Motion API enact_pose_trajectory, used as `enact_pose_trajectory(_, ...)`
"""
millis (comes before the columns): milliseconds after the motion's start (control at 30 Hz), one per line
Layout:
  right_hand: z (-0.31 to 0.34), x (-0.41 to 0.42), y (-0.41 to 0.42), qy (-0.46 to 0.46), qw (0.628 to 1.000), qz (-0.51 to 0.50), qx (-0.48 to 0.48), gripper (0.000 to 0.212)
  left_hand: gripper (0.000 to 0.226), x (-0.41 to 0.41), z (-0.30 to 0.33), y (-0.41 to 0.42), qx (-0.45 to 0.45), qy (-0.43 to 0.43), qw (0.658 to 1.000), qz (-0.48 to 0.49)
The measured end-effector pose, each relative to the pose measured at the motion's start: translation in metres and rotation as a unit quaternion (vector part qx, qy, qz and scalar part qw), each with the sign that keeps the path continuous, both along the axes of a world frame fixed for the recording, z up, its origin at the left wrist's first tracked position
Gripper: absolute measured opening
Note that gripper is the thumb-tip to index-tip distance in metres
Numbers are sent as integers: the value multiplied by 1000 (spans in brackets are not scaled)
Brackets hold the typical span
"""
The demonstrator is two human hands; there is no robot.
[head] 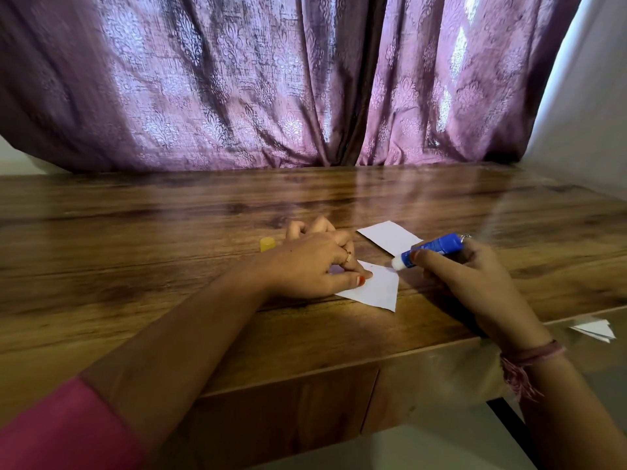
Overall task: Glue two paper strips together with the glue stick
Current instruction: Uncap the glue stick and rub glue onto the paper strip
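Head view: right hand (475, 283) grasps the blue glue stick (431, 251), whose white tip touches the near paper strip (376, 288). Left hand (315, 262) presses that strip flat on the wooden table (169, 215) with thumb and fingertip. Second strip (390, 237) lies just beyond, far right. Yellow cap (267, 244) stands left of the left hand.
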State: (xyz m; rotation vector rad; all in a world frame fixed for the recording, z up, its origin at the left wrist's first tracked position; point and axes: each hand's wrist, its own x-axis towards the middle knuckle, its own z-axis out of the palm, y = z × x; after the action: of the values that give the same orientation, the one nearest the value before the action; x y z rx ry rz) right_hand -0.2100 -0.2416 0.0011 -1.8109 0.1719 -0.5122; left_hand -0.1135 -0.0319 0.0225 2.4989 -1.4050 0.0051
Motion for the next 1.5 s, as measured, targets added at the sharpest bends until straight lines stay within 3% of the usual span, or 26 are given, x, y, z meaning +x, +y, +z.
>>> enact_pose_trajectory(267,3,-1,3,16,998,16,-55,23,29,0,0,-1,3,8,1000,16)
enact_pose_trajectory(533,6,-1,6,25,999,30,-29,38,28,0,1,-1,6,3,1000,14)
enact_pose_trajectory(767,8,-4,7,26,998,39,-38,33,26,2,-2,-2,-8,7,1000,16)
enact_pose_trajectory(933,8,-6,7,28,998,41,-50,12,24,4,-5,-3,-24,5,1000,15)
enact_pose_trajectory(1133,6,-2,4,25,998,20,-57,18,25,4,-5,-3,-21,3,1000,16)
enact_pose_trajectory(1500,4,-3,5,18,994,68,-87,30,27,5,-4,-3,-12,-10,1000,18)
